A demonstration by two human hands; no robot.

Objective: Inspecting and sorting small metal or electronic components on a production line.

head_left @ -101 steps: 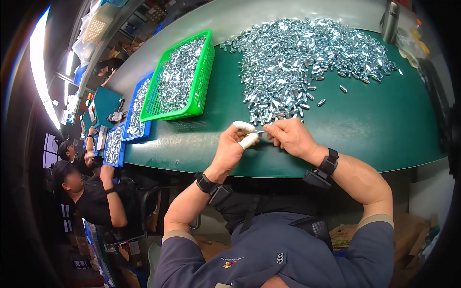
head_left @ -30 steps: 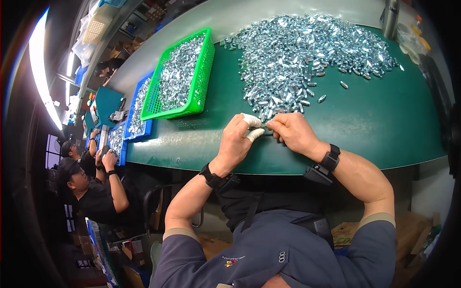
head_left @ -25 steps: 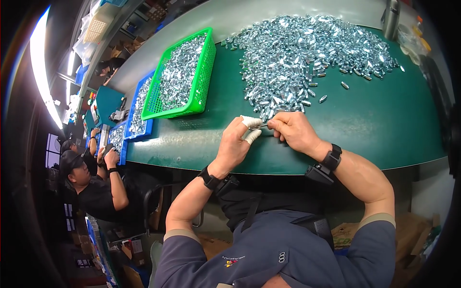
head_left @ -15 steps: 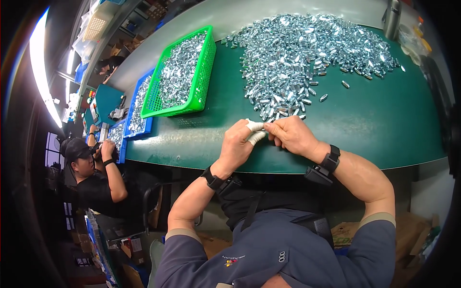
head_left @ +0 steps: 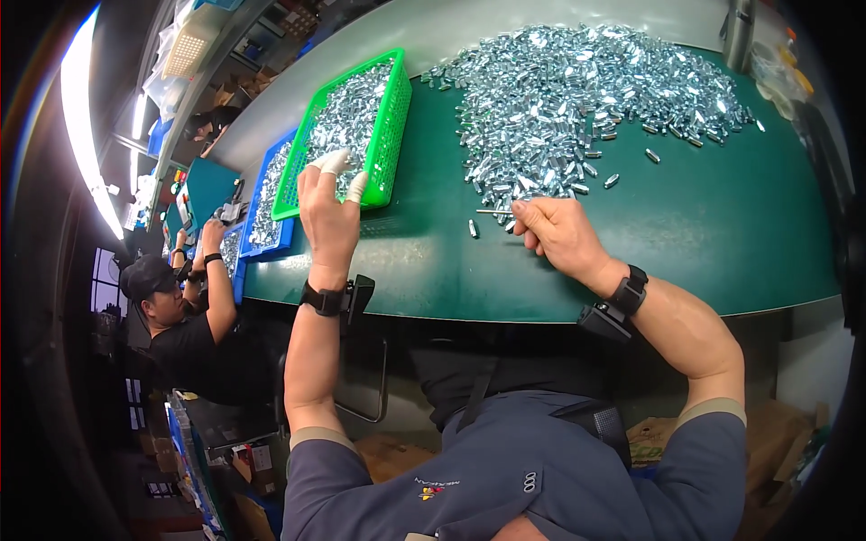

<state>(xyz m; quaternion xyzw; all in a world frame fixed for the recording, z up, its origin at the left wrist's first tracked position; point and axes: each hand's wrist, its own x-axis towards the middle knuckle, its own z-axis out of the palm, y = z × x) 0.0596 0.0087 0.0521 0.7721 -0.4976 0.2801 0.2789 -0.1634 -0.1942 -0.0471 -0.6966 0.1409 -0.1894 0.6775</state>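
Observation:
My left hand (head_left: pixel 328 212) is at the near side of the green basket (head_left: pixel 379 171), which holds a heap of small shiny metal parts (head_left: pixel 338 117). Its fingers are stretched apart, some wearing white finger covers, and nothing shows between them. Over the near edge of the big metal parts pile (head_left: pixel 523 126), my right hand (head_left: pixel 559 230) is closed on a thin metal rod (head_left: pixel 493 212) that sticks out to the left. One loose part (head_left: pixel 474 228) lies on the green table mat just left of the rod.
Left of the green basket stands a blue tray (head_left: pixel 287 236) with more metal parts. A few loose parts (head_left: pixel 612 180) lie right of the pile. A steel flask (head_left: pixel 738 41) stands at the far right. At the left a co-worker (head_left: pixel 167 298) sits working.
My left hand has left my right hand and swung left to the green basket, its fingers opening. My right hand stays near the pile, and the rod now shows. A loose part now shows beside it.

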